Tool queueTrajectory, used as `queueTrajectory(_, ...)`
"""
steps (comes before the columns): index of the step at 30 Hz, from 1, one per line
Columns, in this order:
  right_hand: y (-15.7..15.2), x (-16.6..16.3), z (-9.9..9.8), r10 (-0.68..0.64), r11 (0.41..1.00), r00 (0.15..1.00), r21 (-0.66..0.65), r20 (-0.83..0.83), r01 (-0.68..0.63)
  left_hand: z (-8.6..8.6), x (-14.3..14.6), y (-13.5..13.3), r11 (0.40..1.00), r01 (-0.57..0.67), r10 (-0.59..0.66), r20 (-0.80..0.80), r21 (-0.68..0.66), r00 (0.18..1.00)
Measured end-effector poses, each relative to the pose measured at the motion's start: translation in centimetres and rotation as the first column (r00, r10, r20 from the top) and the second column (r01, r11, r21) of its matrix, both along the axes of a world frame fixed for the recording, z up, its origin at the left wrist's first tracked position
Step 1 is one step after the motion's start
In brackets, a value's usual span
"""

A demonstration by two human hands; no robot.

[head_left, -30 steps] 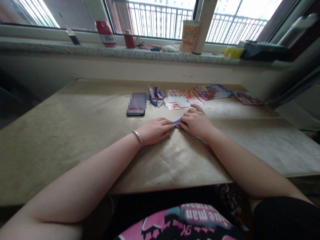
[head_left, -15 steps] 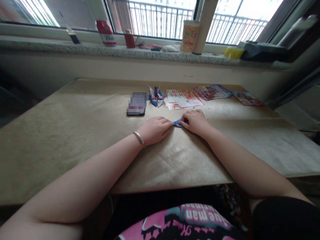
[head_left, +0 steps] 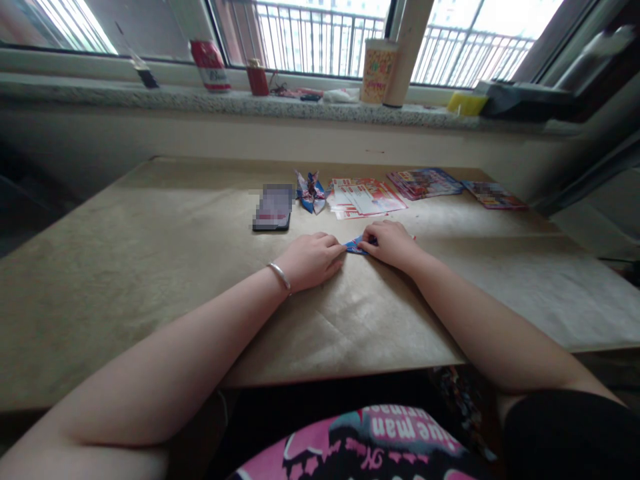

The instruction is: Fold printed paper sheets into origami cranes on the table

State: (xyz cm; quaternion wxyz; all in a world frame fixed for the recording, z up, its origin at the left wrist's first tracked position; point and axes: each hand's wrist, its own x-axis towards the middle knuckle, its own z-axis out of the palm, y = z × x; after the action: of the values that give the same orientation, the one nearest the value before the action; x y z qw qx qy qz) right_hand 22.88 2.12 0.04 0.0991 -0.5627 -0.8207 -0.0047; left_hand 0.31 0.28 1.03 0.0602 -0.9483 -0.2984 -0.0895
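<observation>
A small folded piece of blue printed paper (head_left: 353,247) lies on the table between my hands. My left hand (head_left: 311,260), with a silver bangle at its wrist, has its fingers together and the tips pinching the paper's left corner. From the other side, the curled fingers of my right hand (head_left: 389,241) grip the paper and cover most of its right part. A little red shows past the right knuckles. Farther back stands a folded paper piece (head_left: 312,193) in blue, white and red, with pointed flaps.
A phone (head_left: 273,208) lies left of the folded piece. White and orange sheets (head_left: 369,197), a pile of colourful printed sheets (head_left: 425,183) and another small pile (head_left: 493,195) line the table's back right. A can (head_left: 210,65) and a paper cup (head_left: 379,70) stand on the windowsill.
Almost nothing differs. Both hands stay on the blue paper in the same place, and the view has shifted very slightly.
</observation>
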Motion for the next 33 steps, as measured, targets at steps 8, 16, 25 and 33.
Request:
queueTrajectory(8,-0.2,-0.1,0.3,-0.005,1.0,1.0,0.001,0.024,0.005,-0.1,-0.1,0.0,0.999,0.033,-0.033,0.014,0.001,0.999)
queueTrajectory(16,-2.0,-1.5,0.9,0.037,0.985,0.983,0.157,0.18,-0.066,-0.6,-0.6,0.5,0.994,0.11,-0.11,0.021,0.01,0.994)
queueTrajectory(25,-0.7,-1.3,0.3,-0.02,1.0,1.0,-0.015,-0.019,0.019,-0.2,-0.5,0.2,0.997,0.074,-0.075,0.084,0.007,0.994)
queueTrajectory(33,-0.6,-1.2,0.3,-0.053,0.997,0.997,-0.055,-0.057,0.05,0.1,-0.5,-0.1,1.0,0.016,-0.018,0.08,0.019,0.997)
